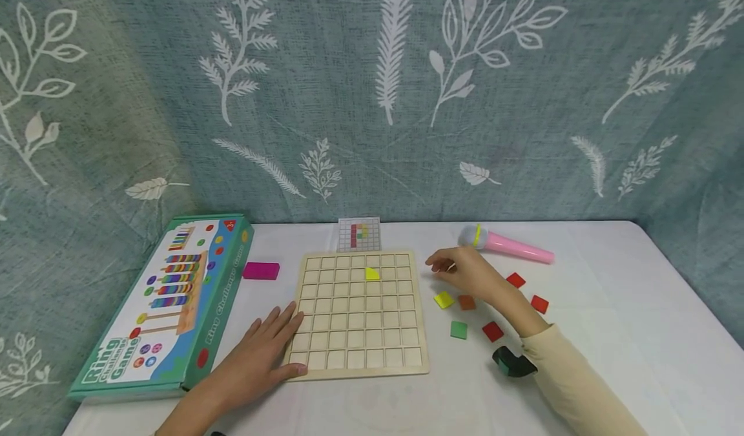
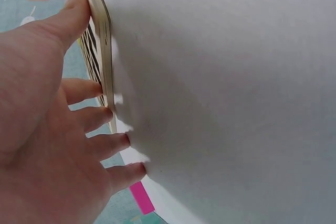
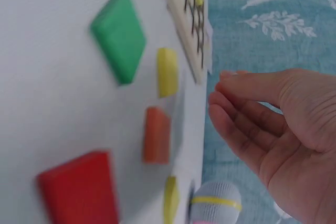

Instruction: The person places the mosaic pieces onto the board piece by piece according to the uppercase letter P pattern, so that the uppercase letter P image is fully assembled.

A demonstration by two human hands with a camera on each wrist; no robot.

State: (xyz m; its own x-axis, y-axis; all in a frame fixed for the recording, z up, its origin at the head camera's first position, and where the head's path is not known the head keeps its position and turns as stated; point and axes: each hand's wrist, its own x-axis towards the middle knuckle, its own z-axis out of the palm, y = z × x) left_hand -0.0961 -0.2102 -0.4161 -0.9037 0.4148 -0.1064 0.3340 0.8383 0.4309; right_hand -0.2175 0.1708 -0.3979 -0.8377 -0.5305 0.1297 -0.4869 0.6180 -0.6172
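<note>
Left hand (image 1: 256, 358) flat on tabletop (image 1: 610, 307), fingers (image 2: 113, 113) straight and spread, tips touching wooden grid board (image 1: 360, 313) at its near-left corner, thumb along near edge. Right hand (image 1: 467, 274) hovers right of board, fingers (image 3: 236, 111) loosely curled, holding nothing. Yellow tile (image 1: 444, 300) and orange tile (image 1: 467, 302) lie on tabletop just below the hand, untouched. One yellow tile (image 1: 372, 273) sits in board cell.

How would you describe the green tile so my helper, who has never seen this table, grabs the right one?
Start at the wooden grid board in the middle of the white table. Just off its right edge, loose square tiles lie scattered under the right hand. The green tile is the only green one, nearest the table's front edge beside a red tile.
</note>
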